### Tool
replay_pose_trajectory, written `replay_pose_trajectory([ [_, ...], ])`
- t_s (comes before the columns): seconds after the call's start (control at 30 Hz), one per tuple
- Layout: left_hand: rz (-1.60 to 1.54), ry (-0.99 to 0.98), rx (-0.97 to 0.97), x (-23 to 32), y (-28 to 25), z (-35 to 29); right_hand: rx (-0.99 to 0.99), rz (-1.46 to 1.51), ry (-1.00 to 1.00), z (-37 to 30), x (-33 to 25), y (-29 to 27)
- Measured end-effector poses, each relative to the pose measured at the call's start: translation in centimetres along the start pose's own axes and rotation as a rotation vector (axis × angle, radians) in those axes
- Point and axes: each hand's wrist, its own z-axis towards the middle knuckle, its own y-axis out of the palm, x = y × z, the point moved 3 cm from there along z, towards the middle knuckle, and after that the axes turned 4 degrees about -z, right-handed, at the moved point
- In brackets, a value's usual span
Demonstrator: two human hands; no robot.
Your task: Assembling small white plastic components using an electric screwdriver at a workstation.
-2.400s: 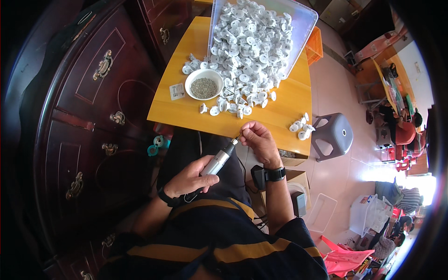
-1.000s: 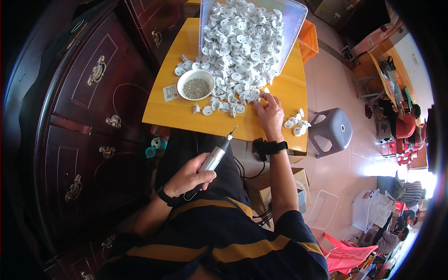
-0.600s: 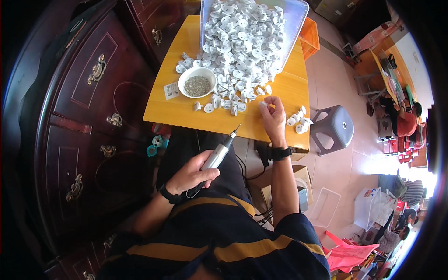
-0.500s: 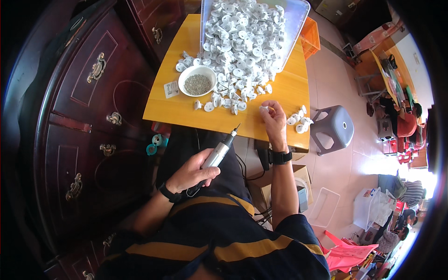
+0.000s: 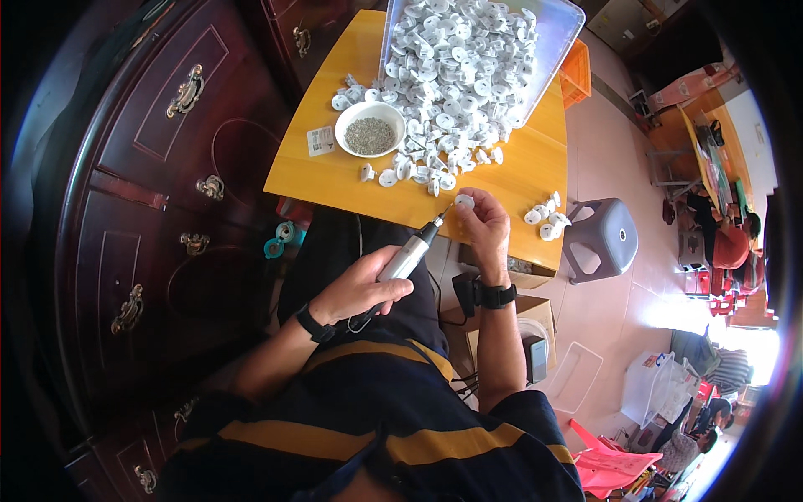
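Note:
My left hand [image 5: 368, 287] is closed around the silver barrel of an electric screwdriver [image 5: 408, 254], its bit pointing up and to the right. Between the thumb and fingers of my right hand [image 5: 487, 224] is a small white plastic part [image 5: 464, 201] with a round disc face. The bit's tip is at this part, and I cannot tell whether it touches. Just beyond, a white bowl [image 5: 341, 134] of small metal screws [image 5: 369, 136] stands on the yellow wooden table [image 5: 305, 182]. Many similar white parts [image 5: 468, 75] spill from a clear plastic bin [image 5: 567, 21] behind it.
A small group of white parts [image 5: 548, 217] lies at the table's right edge. Beside it stands a grey stool [image 5: 604, 238]. Dark wooden drawers [image 5: 167, 167] rise on my left. An open cardboard box [image 5: 539, 314] is below the table, and an orange crate [image 5: 575, 74] stands behind.
My right hand has moved left with the white part, and my left hand has brought the screwdriver up and right to meet it. The whole view has shifted slightly.

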Motion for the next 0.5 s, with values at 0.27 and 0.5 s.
replay_pose_trajectory([
  [0.27,0.033,-0.02,0.005,-0.1,-0.1,1.3,0.009,-0.003,0.006,0.0,0.6,0.4],
  [0.5,0.002,-0.021,0.003,-0.4,0.0,1.6,0.01,0.003,0.044,-0.2,0.5,0.2],
])
